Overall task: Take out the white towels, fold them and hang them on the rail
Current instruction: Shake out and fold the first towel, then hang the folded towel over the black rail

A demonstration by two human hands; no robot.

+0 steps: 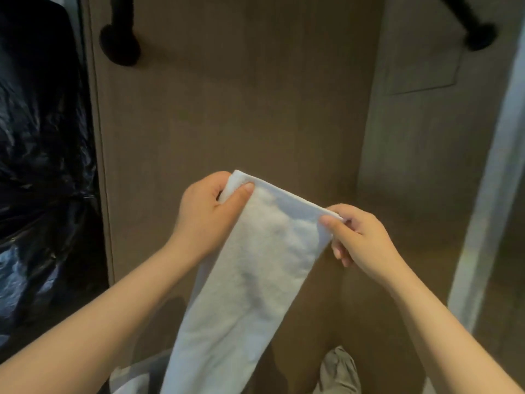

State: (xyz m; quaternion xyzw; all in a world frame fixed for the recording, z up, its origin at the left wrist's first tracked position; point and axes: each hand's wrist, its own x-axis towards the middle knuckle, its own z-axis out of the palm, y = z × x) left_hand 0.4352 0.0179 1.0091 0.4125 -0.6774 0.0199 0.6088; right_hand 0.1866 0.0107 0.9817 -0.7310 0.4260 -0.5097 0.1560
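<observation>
Left hand (208, 211) and right hand (359, 237) each pinch 1 top corner of the white towel (255, 265), held taut below the black rail (120, 38) so it hangs straight, likely for hanging.

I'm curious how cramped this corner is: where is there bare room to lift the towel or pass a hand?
Free: the wooden panel between the left bracket and right bracket, above the left hand and right hand gripping the white towel; also between right hand and pale frame. Crowded: black plastic bag at left, crumpled cloth below.
</observation>
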